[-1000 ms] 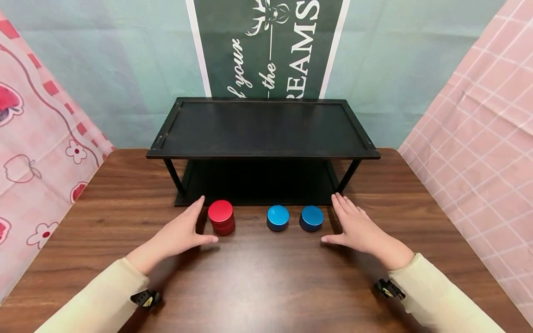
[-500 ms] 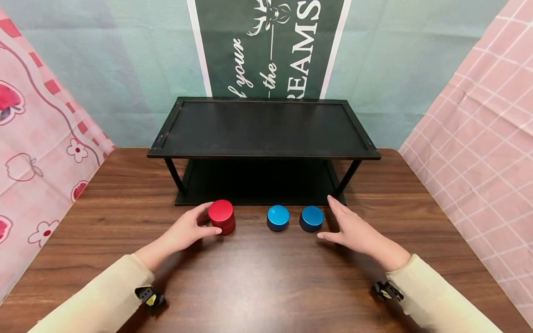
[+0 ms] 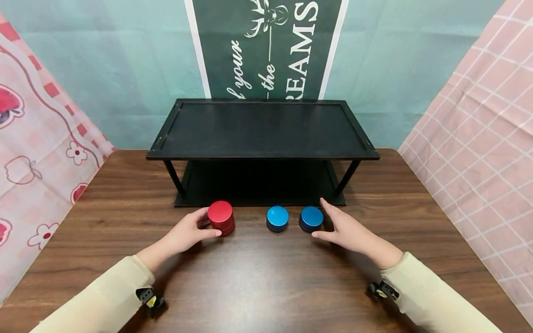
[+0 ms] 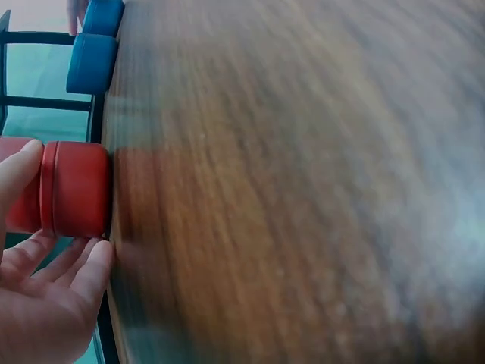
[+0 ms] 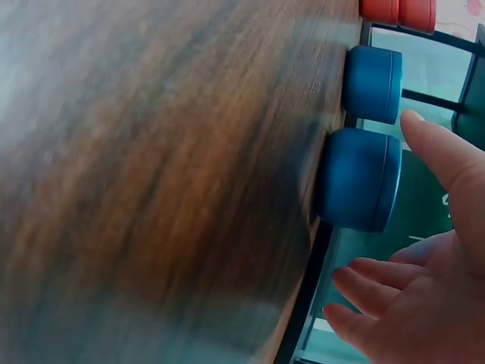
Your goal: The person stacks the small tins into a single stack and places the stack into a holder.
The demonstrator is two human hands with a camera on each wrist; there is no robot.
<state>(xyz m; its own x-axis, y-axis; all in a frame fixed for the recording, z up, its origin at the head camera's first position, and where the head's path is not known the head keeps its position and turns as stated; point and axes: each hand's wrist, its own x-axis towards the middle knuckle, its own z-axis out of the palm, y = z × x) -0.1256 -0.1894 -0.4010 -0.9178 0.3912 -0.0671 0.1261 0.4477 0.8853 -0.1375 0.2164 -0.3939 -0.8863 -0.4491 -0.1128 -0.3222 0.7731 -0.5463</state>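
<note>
Two round red tins (image 3: 221,217) stand stacked on the table, left of two round blue tins. My left hand (image 3: 189,233) holds the red stack from its left side. In the left wrist view the thumb (image 4: 21,171) lies against the upper tin, and the other fingers curve around the far side. My right hand (image 3: 351,230) is spread beside the right blue tin (image 3: 311,218), thumb in front and fingers behind, with a gap showing in the right wrist view. The other blue tin (image 3: 277,218) stands between the stack and the right blue tin.
A black two-level rack (image 3: 262,132) stands directly behind the tins, its lower shelf (image 3: 258,185) close to the tabletop. The brown wooden table (image 3: 250,286) extends toward me. Cloth hangings (image 3: 125,60) surround the back and sides.
My left hand has moved right, and its thumb and fingers have closed around the red tins. My right hand has shifted left toward the right blue tin. The tins have stayed put.
</note>
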